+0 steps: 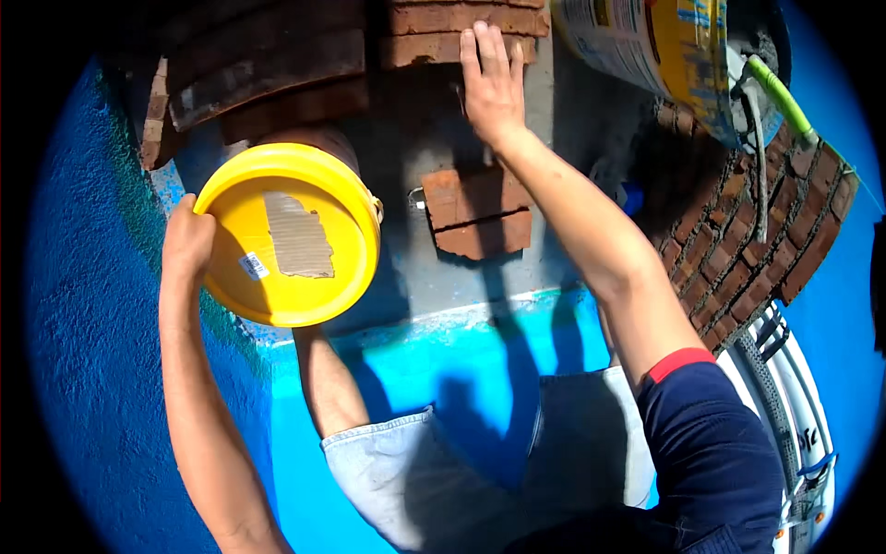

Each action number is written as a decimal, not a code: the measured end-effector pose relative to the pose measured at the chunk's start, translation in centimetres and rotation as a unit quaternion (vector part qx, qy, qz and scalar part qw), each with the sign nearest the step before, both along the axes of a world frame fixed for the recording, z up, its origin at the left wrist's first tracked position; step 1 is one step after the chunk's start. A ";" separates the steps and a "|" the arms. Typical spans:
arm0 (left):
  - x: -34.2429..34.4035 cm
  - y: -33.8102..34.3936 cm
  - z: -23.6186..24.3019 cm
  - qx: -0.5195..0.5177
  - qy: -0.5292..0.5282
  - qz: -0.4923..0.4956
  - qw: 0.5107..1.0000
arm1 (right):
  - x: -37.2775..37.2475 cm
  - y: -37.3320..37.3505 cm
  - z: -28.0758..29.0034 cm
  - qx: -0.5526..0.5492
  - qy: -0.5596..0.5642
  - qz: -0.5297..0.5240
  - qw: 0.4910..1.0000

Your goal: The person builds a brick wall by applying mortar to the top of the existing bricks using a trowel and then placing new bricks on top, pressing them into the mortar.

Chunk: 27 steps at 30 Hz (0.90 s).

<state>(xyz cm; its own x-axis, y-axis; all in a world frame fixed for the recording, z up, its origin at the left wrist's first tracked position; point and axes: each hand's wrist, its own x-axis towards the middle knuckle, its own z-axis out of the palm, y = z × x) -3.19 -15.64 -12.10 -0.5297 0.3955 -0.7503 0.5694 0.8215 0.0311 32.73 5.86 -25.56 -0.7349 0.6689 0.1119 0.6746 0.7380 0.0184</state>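
Observation:
My left hand point(187, 235) grips the left rim of a yellow bucket point(353, 268). The bucket's round yellow face is turned toward me. On that face are a ragged greyish-brown piece point(300, 235) that looks like corrugated cardboard and a small white sticker. My right hand point(494, 92) is stretched out flat, its fingertips on the front edge of the reddish bricks or tiles point(434, 46) at the top. Below that hand, two broken reddish pieces point(480, 217) lie on a grey ledge, edge to edge.
A tipped, paint-stained bucket point(683, 55) with a green-gripped handle hangs at the upper right. Beneath it slopes a small brick-tiled roof point(748, 240). Dark curved tiles point(268, 78) overhang the upper left. A rough blue wall point(92, 277) runs along the left. White pails point(803, 406) stand lower right.

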 end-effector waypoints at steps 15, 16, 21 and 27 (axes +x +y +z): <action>0.2 0.6 0.4 -0.009 -0.017 0.050 0.999 | 10.1 -13.7 3.3 -0.419 -0.144 0.084 0.893; -0.2 -0.3 0.7 -0.013 -0.013 0.047 0.999 | 9.7 -14.5 3.5 -0.413 -0.145 0.077 0.896; 7.6 0.7 3.6 0.289 0.197 -0.191 0.917 | 12.8 -13.0 3.4 -0.432 -0.139 0.078 0.888; 31.8 -5.3 4.4 0.242 -0.270 0.183 0.914 | 18.7 -14.9 4.4 -0.363 -0.067 -0.344 0.864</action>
